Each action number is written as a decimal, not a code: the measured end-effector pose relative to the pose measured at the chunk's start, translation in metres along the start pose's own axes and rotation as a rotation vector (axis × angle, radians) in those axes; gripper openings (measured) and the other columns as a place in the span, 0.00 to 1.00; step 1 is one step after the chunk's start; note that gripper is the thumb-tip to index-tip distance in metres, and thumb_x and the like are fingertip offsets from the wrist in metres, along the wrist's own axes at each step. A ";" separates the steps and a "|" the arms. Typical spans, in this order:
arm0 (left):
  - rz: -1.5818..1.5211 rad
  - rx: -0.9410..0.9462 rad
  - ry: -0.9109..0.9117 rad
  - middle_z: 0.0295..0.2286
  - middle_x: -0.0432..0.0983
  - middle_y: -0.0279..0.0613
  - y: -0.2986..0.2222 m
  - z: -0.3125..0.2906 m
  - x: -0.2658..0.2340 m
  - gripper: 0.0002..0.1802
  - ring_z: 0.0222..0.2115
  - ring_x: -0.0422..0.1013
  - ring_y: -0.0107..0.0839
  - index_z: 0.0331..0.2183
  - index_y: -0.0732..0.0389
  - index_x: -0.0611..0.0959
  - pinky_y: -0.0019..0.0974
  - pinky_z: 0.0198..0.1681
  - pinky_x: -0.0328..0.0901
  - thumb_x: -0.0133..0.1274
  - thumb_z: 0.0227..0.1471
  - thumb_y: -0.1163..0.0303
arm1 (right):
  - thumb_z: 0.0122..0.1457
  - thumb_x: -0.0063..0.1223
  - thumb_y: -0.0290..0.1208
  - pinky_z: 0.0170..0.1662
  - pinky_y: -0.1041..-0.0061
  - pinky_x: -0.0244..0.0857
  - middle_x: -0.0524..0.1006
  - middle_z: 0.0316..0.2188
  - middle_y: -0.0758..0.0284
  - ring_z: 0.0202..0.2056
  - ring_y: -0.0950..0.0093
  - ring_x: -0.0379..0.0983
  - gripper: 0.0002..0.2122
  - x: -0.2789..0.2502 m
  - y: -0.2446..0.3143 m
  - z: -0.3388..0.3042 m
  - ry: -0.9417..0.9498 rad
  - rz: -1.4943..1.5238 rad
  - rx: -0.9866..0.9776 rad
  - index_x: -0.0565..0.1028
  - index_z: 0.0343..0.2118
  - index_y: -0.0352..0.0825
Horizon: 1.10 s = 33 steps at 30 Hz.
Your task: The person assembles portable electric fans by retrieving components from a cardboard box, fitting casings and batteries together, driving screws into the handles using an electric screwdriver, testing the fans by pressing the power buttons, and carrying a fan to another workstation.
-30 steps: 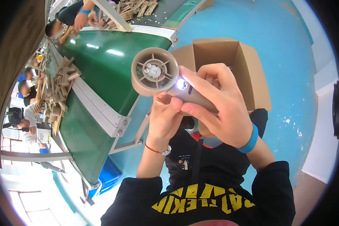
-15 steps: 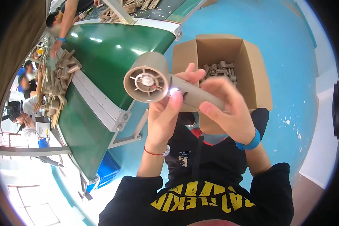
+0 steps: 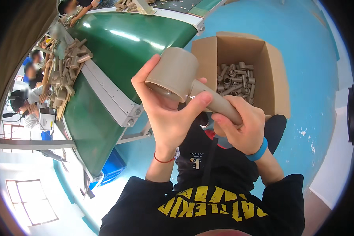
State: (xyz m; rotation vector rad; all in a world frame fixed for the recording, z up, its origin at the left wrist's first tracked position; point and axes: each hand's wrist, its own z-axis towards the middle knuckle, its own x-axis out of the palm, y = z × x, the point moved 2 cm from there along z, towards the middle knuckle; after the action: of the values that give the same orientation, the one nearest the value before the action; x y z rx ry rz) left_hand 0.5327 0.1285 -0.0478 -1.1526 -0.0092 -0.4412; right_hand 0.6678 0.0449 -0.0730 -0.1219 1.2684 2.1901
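Up in front of me is a beige plastic hair dryer (image 3: 173, 72), a short round barrel with a handle slanting down to the right. My left hand (image 3: 167, 120) is wrapped around the barrel from below, its thumb near where the handle joins. My right hand (image 3: 246, 128) grips the lower end of the handle between thumb and fingers. The barrel's open end points down toward me, and its inside is mostly hidden. Just beyond my hands, an open cardboard box (image 3: 278, 74) on the floor holds several similar beige pieces (image 3: 240, 80).
To the left runs a green conveyor belt (image 3: 106, 43) with a metal side rail (image 3: 106, 92). A heap of beige parts (image 3: 69, 72) lies past the rail. Co-workers (image 3: 29, 98) stand along the far left. A blue bin (image 3: 113, 168) sits beneath the belt.
The hair dryer has turned, so its grilled end, which faced me, now tips downward. My left hand has shifted around the barrel, and my right hand has closed on the handle's end.
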 end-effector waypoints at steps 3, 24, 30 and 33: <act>0.002 -0.030 -0.011 0.48 0.60 0.50 -0.005 0.001 -0.001 0.49 0.44 0.69 0.38 0.55 0.60 0.56 0.40 0.45 0.72 0.67 0.35 0.83 | 0.49 0.65 0.32 0.23 0.75 0.65 0.76 0.22 0.62 0.20 0.66 0.73 0.13 0.003 0.004 0.000 0.013 -0.009 0.000 0.74 0.32 0.32; 0.287 -0.010 0.253 0.57 0.55 0.51 -0.001 0.006 -0.021 0.57 0.55 0.60 0.39 0.58 0.58 0.54 0.40 0.57 0.59 0.71 0.29 0.76 | 0.57 0.53 0.26 0.32 0.81 0.67 0.79 0.31 0.61 0.26 0.77 0.76 0.19 0.010 0.004 -0.011 0.102 0.344 0.279 0.68 0.53 0.31; 0.219 0.011 0.347 0.56 0.55 0.52 -0.012 0.008 -0.022 0.48 0.55 0.59 0.40 0.60 0.60 0.52 0.40 0.57 0.59 0.57 0.38 0.77 | 0.59 0.50 0.24 0.28 0.84 0.66 0.78 0.28 0.65 0.23 0.82 0.73 0.20 0.006 0.004 -0.014 0.115 0.410 0.247 0.67 0.55 0.30; 0.372 0.067 0.340 0.55 0.56 0.52 -0.018 0.005 -0.020 0.49 0.55 0.59 0.40 0.60 0.61 0.52 0.40 0.56 0.59 0.53 0.35 0.79 | 0.60 0.48 0.25 0.24 0.86 0.65 0.77 0.26 0.66 0.21 0.83 0.71 0.20 0.006 0.006 -0.016 0.160 0.479 0.343 0.66 0.56 0.30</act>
State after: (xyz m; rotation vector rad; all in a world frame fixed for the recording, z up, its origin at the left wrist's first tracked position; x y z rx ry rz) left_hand 0.5090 0.1335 -0.0342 -0.9748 0.4766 -0.2970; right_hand 0.6566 0.0321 -0.0797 0.1644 1.9033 2.3383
